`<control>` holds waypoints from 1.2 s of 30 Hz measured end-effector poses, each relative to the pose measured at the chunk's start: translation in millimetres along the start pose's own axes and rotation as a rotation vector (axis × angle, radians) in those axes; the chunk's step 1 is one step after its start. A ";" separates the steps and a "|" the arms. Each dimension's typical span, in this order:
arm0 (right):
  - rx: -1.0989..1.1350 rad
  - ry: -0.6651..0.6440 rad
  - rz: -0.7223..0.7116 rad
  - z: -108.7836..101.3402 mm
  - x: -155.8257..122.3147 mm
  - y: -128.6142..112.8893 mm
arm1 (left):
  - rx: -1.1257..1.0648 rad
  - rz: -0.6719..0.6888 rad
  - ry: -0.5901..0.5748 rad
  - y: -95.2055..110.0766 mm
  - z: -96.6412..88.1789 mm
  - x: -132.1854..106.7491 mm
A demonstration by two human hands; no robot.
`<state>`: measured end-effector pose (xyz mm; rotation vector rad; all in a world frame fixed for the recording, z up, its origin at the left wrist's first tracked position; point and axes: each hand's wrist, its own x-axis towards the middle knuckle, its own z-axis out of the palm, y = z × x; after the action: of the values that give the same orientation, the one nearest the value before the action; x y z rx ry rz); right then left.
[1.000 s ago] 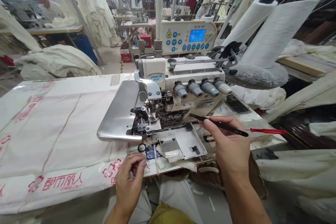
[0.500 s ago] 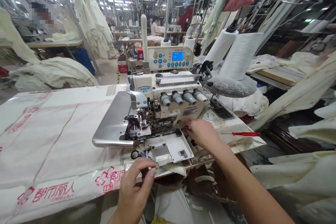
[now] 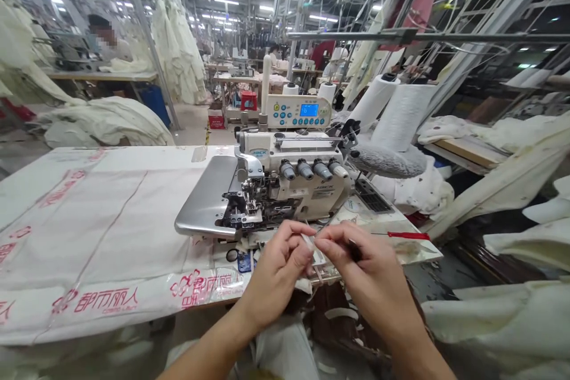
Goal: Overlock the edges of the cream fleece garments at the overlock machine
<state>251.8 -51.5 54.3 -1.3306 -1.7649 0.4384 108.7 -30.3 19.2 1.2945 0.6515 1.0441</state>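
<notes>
Where both hands meet before the overlock machine, the left hand and right hand pinch their fingers narrowly on a thin pale thread between them. It runs roughly left-to-right above the tabletop edge. Dark tweezers sit in the right palm.

Left hand, right hand bare; pale trousers.

Left hand and right hand, fingertips pinched, close together before the cream overlock sewing machine; red-handled screwdriver lies nearby.
</notes>
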 end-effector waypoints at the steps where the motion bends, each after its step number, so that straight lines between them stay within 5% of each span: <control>1: 0.038 -0.022 0.022 5.9 -0.4 0.8 | 0.045 -0.006 0.060 -4.0 -3.4 -5.0; 6: 0.041 -0.069 -0.020 39.5 -3.2 8.6 | 0.538 0.187 0.255 -17.9 -23.1 -26.3; 12: -0.038 -0.004 -0.149 62.7 -3.6 8.8 | 0.897 0.424 0.226 -14.5 -37.5 -36.3; 17: 0.138 0.009 -0.028 74.5 -1.5 4.9 | 0.510 0.091 0.180 -12.1 -41.1 -34.9; 24: 0.450 0.173 0.242 69.2 1.5 18.8 | -0.451 -0.205 0.357 -27.9 -26.2 -28.4; 29: 0.484 0.419 0.216 51.2 -6.5 28.7 | -0.721 -0.211 0.523 -27.8 -18.4 -24.0; 36: 1.023 0.355 0.529 74.4 -8.6 10.8 | -0.782 -0.146 0.599 -30.2 -13.8 -20.2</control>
<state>199.7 -39.7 0.7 -0.9812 -0.6586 1.1260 95.7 -40.5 -16.0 0.2444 0.6619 1.3856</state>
